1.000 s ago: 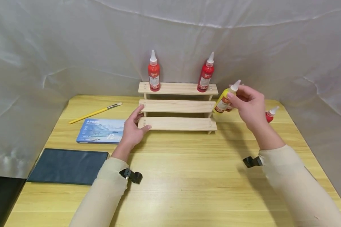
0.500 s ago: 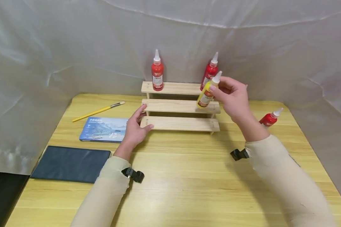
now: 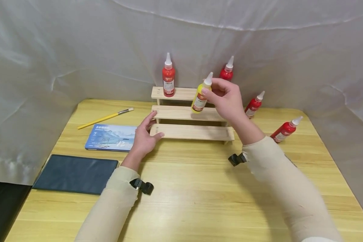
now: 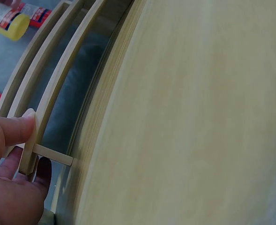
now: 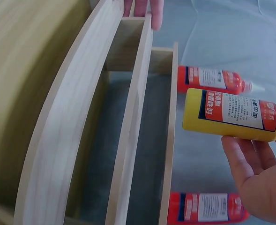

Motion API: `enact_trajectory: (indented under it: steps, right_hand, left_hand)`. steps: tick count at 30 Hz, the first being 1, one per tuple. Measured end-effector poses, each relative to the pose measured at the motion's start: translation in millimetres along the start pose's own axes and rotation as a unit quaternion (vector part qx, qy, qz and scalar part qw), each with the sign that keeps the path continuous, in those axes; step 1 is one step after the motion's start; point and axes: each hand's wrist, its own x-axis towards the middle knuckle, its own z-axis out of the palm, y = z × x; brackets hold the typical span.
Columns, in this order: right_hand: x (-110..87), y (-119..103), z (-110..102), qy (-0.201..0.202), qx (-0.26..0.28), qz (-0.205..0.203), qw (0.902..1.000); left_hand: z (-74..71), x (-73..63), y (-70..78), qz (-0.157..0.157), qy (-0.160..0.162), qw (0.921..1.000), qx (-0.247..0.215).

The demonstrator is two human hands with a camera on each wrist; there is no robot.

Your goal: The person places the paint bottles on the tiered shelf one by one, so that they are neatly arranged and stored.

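Observation:
My right hand (image 3: 230, 101) pinches a yellow squeeze bottle (image 3: 200, 101) with a white pointed cap near its neck. The bottle leans slightly, its base over the middle tier of a three-tier wooden display rack (image 3: 193, 132). In the right wrist view the yellow bottle (image 5: 227, 115) hangs clear of the top board. At the rack's left end my left hand (image 3: 143, 137) grips the boards, thumb (image 4: 23, 126) on the lowest one and fingers behind. An orange-red bottle (image 3: 168, 80) stands at the top tier's left; a red bottle (image 3: 226, 74) at its right is partly hidden by my right hand.
Two more red bottles (image 3: 252, 107) (image 3: 283, 131) stand on the table right of the rack. To the left lie a yellow-handled paintbrush (image 3: 104, 119), a blue flat box (image 3: 110, 137) and a dark flat case (image 3: 75, 174). Grey cloth (image 3: 109, 43) hangs behind.
My right hand has carried the yellow bottle leftward from beside the rack to over its middle tier, uncovering the red bottles on the right. My left hand stays on the rack.

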Motion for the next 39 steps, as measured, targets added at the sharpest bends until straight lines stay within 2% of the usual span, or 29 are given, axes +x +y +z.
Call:
enact_trajectory:
  steps: [12, 20, 30, 39]
  right_hand:
    - [12.1, 4.7, 35.4, -0.025, -0.043, -0.018, 0.9986]
    - [18.2, 10.7, 52.9, -0.045, -0.039, -0.027, 0.9979]
    - [21.8, 16.1, 74.9, -0.048, -0.024, -0.011, 0.9985]
    - [26.1, 20.4, 87.7, -0.052, -0.034, 0.003, 0.9981]
  left_hand:
    - [0.3, 0.4, 1.1, 0.003, 0.0, 1.0, -0.002]
    - [0.9, 1.4, 1.2, 0.006, -0.002, 1.0, -0.006]
    - [0.9, 1.4, 0.4, 0.013, -0.002, 0.9999, 0.001]
    - [1.0, 2.0, -0.2, 0.019, -0.003, 0.9998, 0.0]
